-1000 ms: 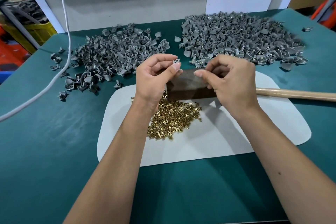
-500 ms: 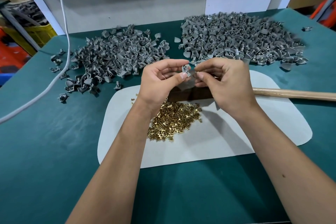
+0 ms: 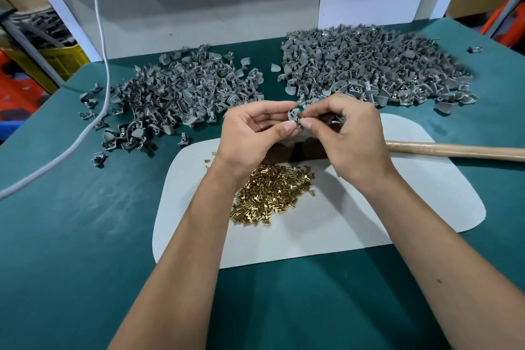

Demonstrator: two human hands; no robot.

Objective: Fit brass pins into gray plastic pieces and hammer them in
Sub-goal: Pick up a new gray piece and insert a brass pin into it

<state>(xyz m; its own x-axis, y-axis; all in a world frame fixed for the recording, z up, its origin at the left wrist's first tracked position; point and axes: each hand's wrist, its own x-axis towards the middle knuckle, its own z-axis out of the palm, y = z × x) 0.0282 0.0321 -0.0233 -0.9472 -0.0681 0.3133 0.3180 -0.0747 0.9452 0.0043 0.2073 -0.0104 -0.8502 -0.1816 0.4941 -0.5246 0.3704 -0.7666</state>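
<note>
My left hand (image 3: 252, 133) pinches a small gray plastic piece (image 3: 292, 116) between thumb and forefinger, above the dark wooden block (image 3: 287, 152). My right hand (image 3: 349, 136) meets it fingertip to fingertip, its thumb and forefinger pinched against the same piece; whether a brass pin sits between them is too small to tell. A heap of brass pins (image 3: 270, 196) lies on the white mat (image 3: 355, 221) under my wrists. The hammer's wooden handle (image 3: 454, 149) runs off to the right behind my right hand; its head is hidden.
Two heaps of gray plastic pieces lie on the green table (image 3: 71, 236): one at the back left (image 3: 181, 94), a larger one at the back right (image 3: 375, 65). A white cable (image 3: 96, 111) hangs down and crosses the left side. A white wall panel stands behind.
My hands came together from slightly apart. The gray piece, held up in the left fingers alone a second ago, is now pinched by both hands, slightly closer to me.
</note>
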